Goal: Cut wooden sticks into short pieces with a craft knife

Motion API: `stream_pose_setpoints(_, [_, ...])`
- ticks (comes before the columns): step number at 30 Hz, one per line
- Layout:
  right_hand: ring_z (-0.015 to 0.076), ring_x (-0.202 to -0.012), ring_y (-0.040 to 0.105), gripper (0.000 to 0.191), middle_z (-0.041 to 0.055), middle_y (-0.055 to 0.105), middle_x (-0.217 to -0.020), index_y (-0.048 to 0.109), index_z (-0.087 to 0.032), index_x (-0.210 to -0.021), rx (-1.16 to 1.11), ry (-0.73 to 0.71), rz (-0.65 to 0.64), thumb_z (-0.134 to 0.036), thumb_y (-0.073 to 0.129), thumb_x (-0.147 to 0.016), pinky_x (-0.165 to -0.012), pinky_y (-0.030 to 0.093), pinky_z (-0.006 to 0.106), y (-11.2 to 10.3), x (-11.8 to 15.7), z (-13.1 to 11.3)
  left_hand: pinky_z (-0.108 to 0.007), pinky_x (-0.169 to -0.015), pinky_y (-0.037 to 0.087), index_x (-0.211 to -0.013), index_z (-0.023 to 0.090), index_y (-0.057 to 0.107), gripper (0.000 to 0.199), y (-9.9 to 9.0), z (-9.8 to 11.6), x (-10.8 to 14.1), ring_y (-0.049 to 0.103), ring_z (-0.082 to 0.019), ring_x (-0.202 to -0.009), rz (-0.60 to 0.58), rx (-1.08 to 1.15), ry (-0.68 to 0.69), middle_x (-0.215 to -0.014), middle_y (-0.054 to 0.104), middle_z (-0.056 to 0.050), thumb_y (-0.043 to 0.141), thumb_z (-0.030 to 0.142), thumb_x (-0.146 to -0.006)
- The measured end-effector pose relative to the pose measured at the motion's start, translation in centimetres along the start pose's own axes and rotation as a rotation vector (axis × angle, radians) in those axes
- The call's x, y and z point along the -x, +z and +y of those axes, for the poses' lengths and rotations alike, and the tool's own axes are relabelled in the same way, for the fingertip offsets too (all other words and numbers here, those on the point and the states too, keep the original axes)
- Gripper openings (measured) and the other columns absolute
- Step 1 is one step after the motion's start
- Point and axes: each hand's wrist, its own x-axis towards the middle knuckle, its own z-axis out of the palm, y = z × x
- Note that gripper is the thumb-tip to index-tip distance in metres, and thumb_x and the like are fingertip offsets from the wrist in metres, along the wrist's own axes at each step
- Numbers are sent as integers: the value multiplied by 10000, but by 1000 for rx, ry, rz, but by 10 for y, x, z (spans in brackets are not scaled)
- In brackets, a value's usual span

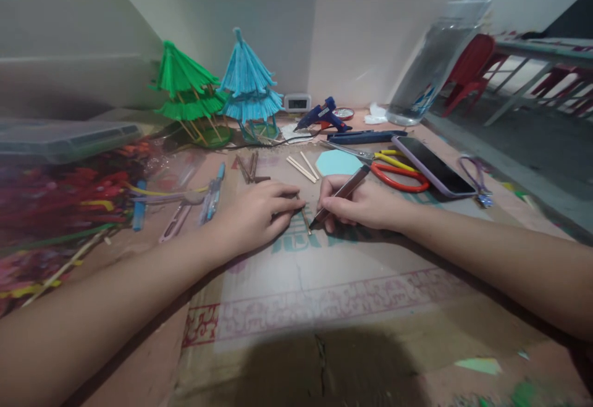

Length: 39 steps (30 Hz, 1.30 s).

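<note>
My right hand [347,203] is closed around a brown marker [346,187], its tip pointing down and left onto a short thin stick [305,218]. The fingers of my left hand [273,206] press that stick against the cardboard sheet [259,333]. Behind my left hand lie several brown-coloured sticks [252,167]. Farther right are a few plain pale sticks [302,169]. A light blue paper hexagon [338,163] sits just behind my right hand.
Green [188,83] and blue [248,79] tiered pavilion models stand at the back, near a glue gun [324,117]. Scissors [401,175], a phone [433,165] and a large water bottle [426,67] are on the right. Red craft material [50,203] is heaped at left.
</note>
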Motion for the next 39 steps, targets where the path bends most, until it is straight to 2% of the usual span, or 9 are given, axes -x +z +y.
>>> stream_pose_setpoints(3, [88, -502, 553, 163, 8, 691, -620, 515, -199, -790, -8, 4, -19, -282, 612, -891, -443, 386, 186, 0, 0, 0, -486, -996, 547, -1221, 216, 742, 345, 0, 0, 0, 654, -279, -1167, 0, 7, 2, -1294, 695, -116, 502, 203, -972])
stream_pose_setpoints(8, [70, -432, 464, 158, -10, 678, -614, 508, -204, -811, -5, 9, 124, -297, 594, -905, -412, 346, 191, 3, -2, 0, -478, -966, 561, -1212, 197, 746, 350, 0, 2, 0, 664, -287, -1148, 9, -7, 6, -1280, 701, -126, 489, 193, -974])
stream_pose_setpoints(10, [67, -430, 452, 156, -4, 685, -630, 513, -201, -821, -4, -4, 137, -301, 585, -916, -413, 343, 193, 4, -3, 0, -461, -961, 563, -1212, 199, 745, 352, 0, 2, 0, 665, -280, -1149, 11, -20, 5, -1276, 703, -121, 489, 189, -972])
stream_pose_setpoints(17, [80, -465, 480, 169, -4, 681, -622, 510, -204, -806, -11, 13, 62, -300, 604, -908, -439, 359, 200, 2, -3, 2, -457, -967, 561, -1209, 207, 745, 344, 1, 1, 0, 665, -273, -1143, 16, -32, 6, -1279, 703, -113, 494, 201, -973])
stream_pose_setpoints(27, [70, -445, 486, 146, -14, 672, -599, 511, -200, -780, -5, 9, 64, -261, 592, -886, -430, 354, 188, 2, -1, -1, -510, -990, 544, -1259, 197, 720, 367, 0, 2, -1, 647, -297, -1179, -32, -8, 3, -1335, 672, -131, 481, 186, -981])
stream_pose_setpoints(31, [90, -502, 558, 136, -5, 679, -617, 519, -201, -787, -3, 8, 56, -266, 599, -876, -454, 381, 193, 1, -1, -1, -510, -990, 545, -1261, 201, 720, 368, 0, 2, -1, 646, -299, -1181, -32, -13, 0, -1333, 672, -131, 490, 182, -975])
stream_pose_setpoints(35, [122, -573, 632, 151, 9, 688, -623, 520, -201, -788, -22, 1, -33, -285, 619, -864, -496, 429, 207, 0, 1, -1, -509, -977, 550, -1246, 195, 726, 362, 1, 2, -1, 648, -301, -1174, -24, -19, 7, -1321, 678, -131, 489, 179, -973])
stream_pose_setpoints(39, [104, -520, 586, 153, 0, 680, -594, 516, -202, -791, -49, 1, -65, -286, 614, -872, -480, 422, 202, 0, 2, -1, -504, -979, 550, -1242, 190, 727, 354, 1, 2, -1, 645, -299, -1178, -16, -18, 3, -1315, 680, -134, 495, 181, -975])
